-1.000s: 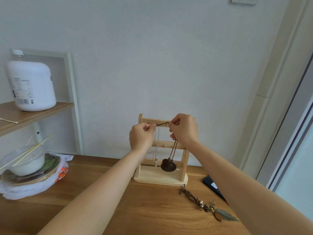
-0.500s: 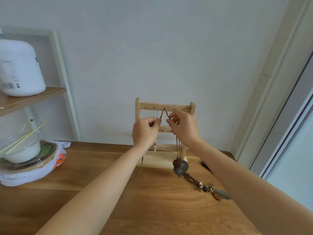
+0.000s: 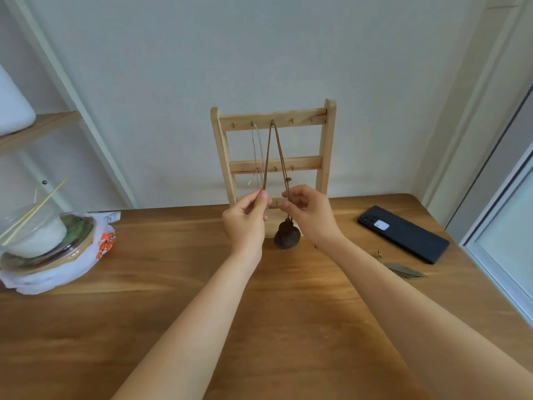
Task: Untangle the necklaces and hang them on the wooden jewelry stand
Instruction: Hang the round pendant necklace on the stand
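Wooden jewelry stand (image 3: 326,145) is upright at the rear of the bench (image 3: 86,327), its base largely hidden behind both hands. Left hand (image 3: 245,223) and right hand (image 3: 311,217) each pinch one strand of the brown cord necklace (image 3: 267,157), fingers clamped on it. The cord loops over the middle peg of the top rail. Phone (image 3: 403,238) lies flat to the right. Dark pendant (image 3: 285,236) hangs below the right hand, detail indistinct. Feather necklace (image 3: 403,271) is mostly hidden by the right forearm. Thin chain (image 3: 256,151) hangs from the second peg, faint, with its lower end obscured.
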